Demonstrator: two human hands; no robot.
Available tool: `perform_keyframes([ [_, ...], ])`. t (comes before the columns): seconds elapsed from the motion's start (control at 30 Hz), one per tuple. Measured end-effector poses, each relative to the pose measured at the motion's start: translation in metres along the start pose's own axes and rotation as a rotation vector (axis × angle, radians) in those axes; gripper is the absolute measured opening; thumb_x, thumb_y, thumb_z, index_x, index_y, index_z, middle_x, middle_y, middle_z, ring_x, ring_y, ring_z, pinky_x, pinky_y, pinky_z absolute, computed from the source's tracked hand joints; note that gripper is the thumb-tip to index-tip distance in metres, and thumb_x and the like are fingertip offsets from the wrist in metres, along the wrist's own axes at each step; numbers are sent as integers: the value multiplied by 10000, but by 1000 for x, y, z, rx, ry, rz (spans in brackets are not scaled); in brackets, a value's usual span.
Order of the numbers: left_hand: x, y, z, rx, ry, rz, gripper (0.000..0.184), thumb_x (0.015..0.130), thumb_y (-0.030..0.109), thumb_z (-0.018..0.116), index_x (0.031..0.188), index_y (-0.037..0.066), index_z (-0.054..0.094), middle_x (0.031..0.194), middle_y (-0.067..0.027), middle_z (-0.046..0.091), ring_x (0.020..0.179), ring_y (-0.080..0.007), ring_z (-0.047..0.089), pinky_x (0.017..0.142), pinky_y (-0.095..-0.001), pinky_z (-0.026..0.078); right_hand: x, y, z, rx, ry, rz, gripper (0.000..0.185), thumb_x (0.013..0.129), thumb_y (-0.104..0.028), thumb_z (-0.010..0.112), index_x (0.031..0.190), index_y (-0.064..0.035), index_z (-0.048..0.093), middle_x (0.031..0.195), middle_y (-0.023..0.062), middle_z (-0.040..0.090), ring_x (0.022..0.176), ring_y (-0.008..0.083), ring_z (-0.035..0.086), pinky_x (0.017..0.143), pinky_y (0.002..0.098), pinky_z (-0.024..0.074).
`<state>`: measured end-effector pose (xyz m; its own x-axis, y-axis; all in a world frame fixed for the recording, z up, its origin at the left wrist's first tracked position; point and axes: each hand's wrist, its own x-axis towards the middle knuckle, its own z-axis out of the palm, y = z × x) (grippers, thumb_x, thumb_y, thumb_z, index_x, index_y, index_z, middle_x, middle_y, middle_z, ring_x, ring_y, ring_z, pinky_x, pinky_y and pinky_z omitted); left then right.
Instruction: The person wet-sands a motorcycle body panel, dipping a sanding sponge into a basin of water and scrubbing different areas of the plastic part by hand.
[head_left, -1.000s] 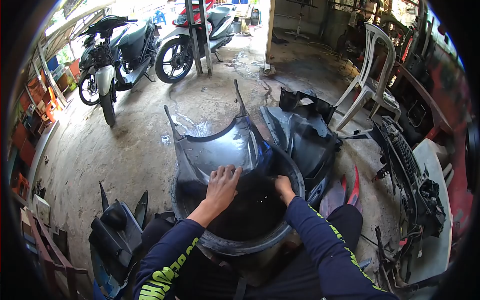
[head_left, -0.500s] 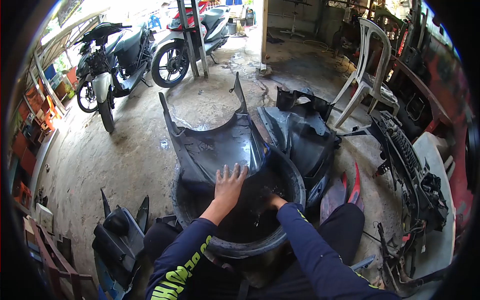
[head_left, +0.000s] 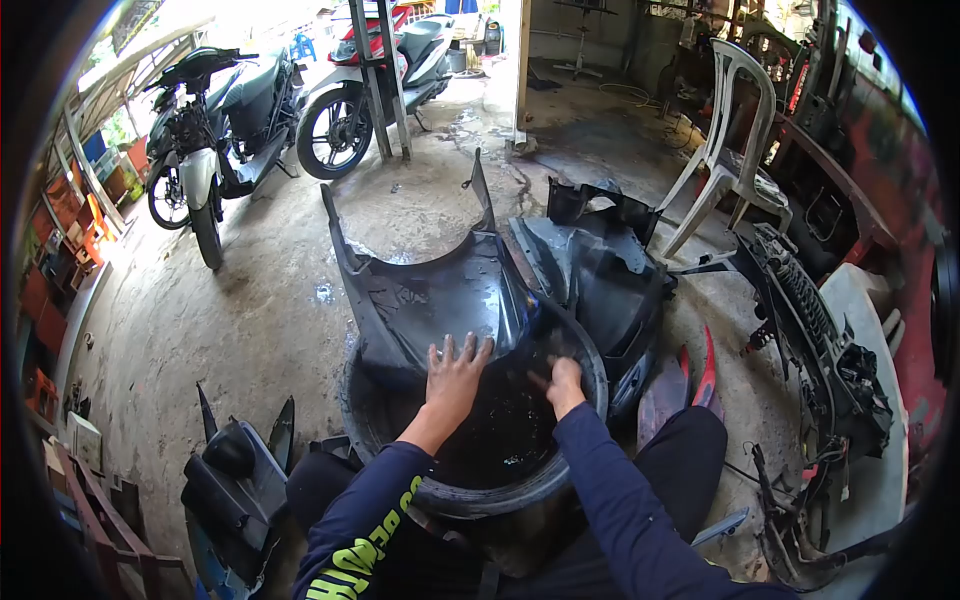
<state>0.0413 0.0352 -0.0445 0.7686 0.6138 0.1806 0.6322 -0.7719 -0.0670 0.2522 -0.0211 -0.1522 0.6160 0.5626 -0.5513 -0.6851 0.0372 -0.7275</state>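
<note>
A dark plastic motorbike body panel (head_left: 430,295) stands tilted in a round black tub (head_left: 365,420), its two long prongs pointing up and away from me. My left hand (head_left: 455,385) lies on the panel's near edge with the fingers spread. Dark water (head_left: 500,440) with a few bubbles fills the tub's bottom. Over the right part of the tub is my right hand (head_left: 564,384), beside the panel's lower right side. Its fingers are bent around something dark that I cannot make out against the black tub.
More dark body panels (head_left: 600,280) lie just behind the tub on the right, others (head_left: 240,470) at left. Red-tipped panels (head_left: 705,375) rest by my right knee. A plastic chair (head_left: 735,150), a motorbike frame part (head_left: 820,330) and two parked motorbikes (head_left: 215,150) (head_left: 350,110) stand around.
My right hand has come up out of the tub's depth, toward the panel's right side. My left hand stays on the panel. The view has shifted slightly.
</note>
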Motion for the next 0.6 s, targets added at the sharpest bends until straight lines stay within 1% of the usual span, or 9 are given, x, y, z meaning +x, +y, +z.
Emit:
perform_keyframes([
  [0.03, -1, 0, 2, -3, 1, -9, 656, 903, 95, 555, 1518, 185, 347, 1503, -122, 452, 1362, -437, 431, 1100, -608, 322, -23, -23, 25, -99, 50, -190, 209, 939, -152, 518, 1074, -42, 632, 1036, 170, 661, 891, 315, 634, 791, 553, 572],
  [0.1, -2, -3, 2, -18, 17, -7, 647, 907, 93, 544, 1517, 187, 349, 1499, -116, 459, 1355, -429, 444, 1097, -608, 327, -40, -56, 53, -1015, 155, -609, 235, 911, -145, 563, 1076, -10, 662, 1048, 217, 687, 825, 381, 660, 822, 474, 567],
  [0.17, -1, -5, 0, -30, -4, -3, 700, 880, 62, 548, 1533, 180, 324, 1513, -126, 442, 1354, -426, 445, 1091, -616, 328, -48, -54, 80, -1084, -118, -832, 351, 930, -187, 562, 1238, -38, 643, 1260, 284, 597, 1049, 462, 619, 894, 487, 518],
  [0.23, -1, -6, 0, -30, 4, 2, 706, 877, 59, 550, 1534, 182, 323, 1518, -123, 440, 1355, -424, 445, 1090, -611, 327, -59, -37, 93, -1178, -58, -897, 389, 957, -183, 533, 1306, -30, 607, 1360, 289, 528, 1123, 442, 601, 951, 465, 497],
  [0.3, 0, -9, 0, -45, -5, 5, 706, 878, 57, 542, 1536, 188, 321, 1527, -116, 432, 1356, -418, 445, 1087, -604, 331, -79, -9, 80, -934, -53, -966, 414, 975, -183, 506, 1332, 17, 570, 1394, 282, 504, 1223, 412, 554, 1007, 447, 464],
  [0.4, 0, -9, 6, -46, -1, 10, 724, 874, 76, 583, 1537, 195, 319, 1535, -105, 425, 1359, -410, 444, 1083, -600, 335, -93, 13, 60, -808, -53, -954, 439, 986, -205, 482, 1354, 25, 546, 1382, 277, 518, 1227, 405, 556, 1020, 443, 451],
  [0.5, -2, -6, 5, -54, -4, 38, 761, 852, 92, 647, 1533, 198, 325, 1532, -102, 428, 1360, -402, 445, 1077, -604, 338, -76, -15, 68, -729, -5, -698, 449, 991, -250, 463, 1341, 14, 561, 1237, 273, 623, 1178, 411, 589, 996, 440, 445],
  [0.53, -3, -6, 4, -50, -7, 39, 761, 852, 92, 647, 1533, 198, 325, 1532, -102, 428, 1360, -402, 445, 1077, -604, 338, -61, -22, 70, -701, 8, -659, 431, 989, -251, 475, 1313, 10, 587, 1206, 264, 645, 1141, 403, 612, 976, 420, 452],
  [0.6, -2, -6, 3, -48, 32, 62, 610, 901, 97, 542, 1489, 166, 393, 1482, -130, 473, 1325, -412, 485, 1071, -596, 347, -25, -33, 65, -573, -42, -574, 393, 983, -251, 500, 1245, 7, 639, 1149, 242, 681, 1057, 365, 648, 931, 389, 464],
])
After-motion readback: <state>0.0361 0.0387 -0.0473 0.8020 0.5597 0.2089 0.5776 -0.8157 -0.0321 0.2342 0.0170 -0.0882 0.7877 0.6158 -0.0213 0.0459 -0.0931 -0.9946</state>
